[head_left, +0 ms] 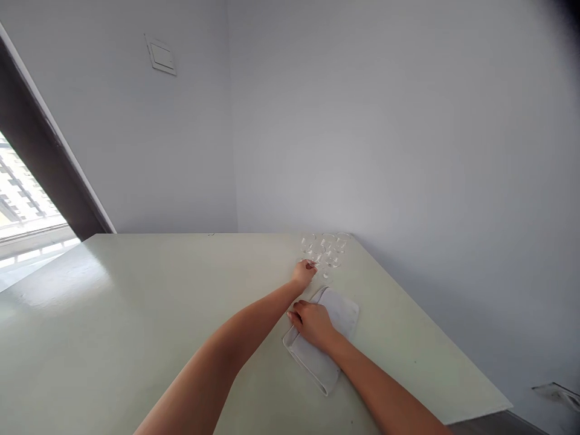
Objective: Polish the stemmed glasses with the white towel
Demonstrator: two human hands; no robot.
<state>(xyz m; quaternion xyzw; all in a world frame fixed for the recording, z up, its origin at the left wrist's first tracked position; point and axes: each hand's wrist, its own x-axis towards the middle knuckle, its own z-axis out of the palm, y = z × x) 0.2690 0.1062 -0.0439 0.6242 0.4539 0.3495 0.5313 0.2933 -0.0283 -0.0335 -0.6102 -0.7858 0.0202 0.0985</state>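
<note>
Just right of the frame's centre, the left hand (303, 273) reaches away from the camera to the near edge of a cluster of small clear glasses (325, 246), which stands at the far right corner of a pale green table (136, 302), close to the grey wall (408, 151). The fingers of this hand are drawn together and curled, and their tips meet the nearest glass of the group. The glass is too small and too transparent to tell whether the hand actually grips it or only touches it. Just below, slightly nearer the camera, the right hand (312, 323) lies palm down on a folded grey cloth (338, 314). Its fingers are loosely bent and rest on top of the fabric, towards the cloth's left edge, and they are not closed around it as far as shows. The cloth lies flat on the table, slanting from lower centre up to the right, and its far end stops just short of the glasses. Both bare forearms enter from the bottom edge. A white switch plate (161, 57) sits on the wall at upper left, and a bright window (22, 205) with a dark frame fills the left edge.
</note>
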